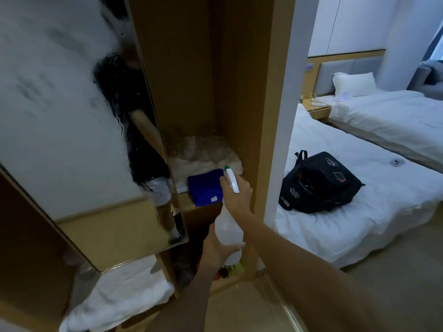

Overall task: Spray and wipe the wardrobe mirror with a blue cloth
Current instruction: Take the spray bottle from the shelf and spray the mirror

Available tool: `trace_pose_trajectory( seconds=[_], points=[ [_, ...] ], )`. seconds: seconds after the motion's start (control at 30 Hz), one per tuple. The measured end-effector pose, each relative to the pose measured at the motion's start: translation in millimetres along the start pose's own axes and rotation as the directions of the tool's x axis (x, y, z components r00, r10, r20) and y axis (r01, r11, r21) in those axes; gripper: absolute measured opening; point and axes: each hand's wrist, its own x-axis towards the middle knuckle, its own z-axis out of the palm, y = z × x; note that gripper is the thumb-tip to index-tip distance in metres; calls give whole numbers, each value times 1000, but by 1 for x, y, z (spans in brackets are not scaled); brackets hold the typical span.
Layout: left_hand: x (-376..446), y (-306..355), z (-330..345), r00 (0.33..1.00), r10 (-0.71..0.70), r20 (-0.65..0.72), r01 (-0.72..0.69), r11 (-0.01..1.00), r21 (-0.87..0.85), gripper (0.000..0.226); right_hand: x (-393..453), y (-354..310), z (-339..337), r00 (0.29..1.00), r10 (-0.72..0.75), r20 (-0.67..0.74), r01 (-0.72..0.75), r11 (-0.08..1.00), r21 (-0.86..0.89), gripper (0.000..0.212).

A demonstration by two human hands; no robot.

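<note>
The wardrobe mirror [72, 140] fills the left, tilted on an open door; droplets run down its right side. A folded blue cloth [205, 186] lies on a wardrobe shelf beside white linen. A translucent white spray bottle [227, 232] with a white trigger head and green nozzle tip is held in front of that shelf. My right hand [236, 196] grips the bottle's neck at the trigger. My left hand [215, 248] cups the bottle's body from the lower left. The nozzle points up and to the left, close to the cloth.
White towels [119, 291] lie heaped below the mirror. The wardrobe's wooden side panel [271, 116] stands right of the shelf. A black backpack [318, 183] rests on a white bed [359, 212]; a second bed and a pillow [353, 83] are beyond.
</note>
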Motion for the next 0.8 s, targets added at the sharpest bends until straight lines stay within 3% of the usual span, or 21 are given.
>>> trace_pose_trajectory(
  seconds=[0.13, 0.23, 0.5, 0.8],
  points=[
    [38, 7, 0, 1000, 2, 31, -2, 1000, 10, 108, 34, 7, 13, 998, 58, -1, -58, 998, -9, 16],
    [69, 13, -2, 998, 6, 61, -6, 1000, 5, 110, 62, 15, 25, 994, 109, -10, -109, 994, -16, 30],
    [150, 38, -6, 991, 26, 130, -26, 1000, -7, 106, 127, 5, 39, 998, -61, -30, 60, 998, -33, 14],
    [213, 79, 1, 991, 15, 134, -5, 997, -74, 111, 196, 1, 42, 990, -127, -61, 127, 992, 4, 35]
  ],
)
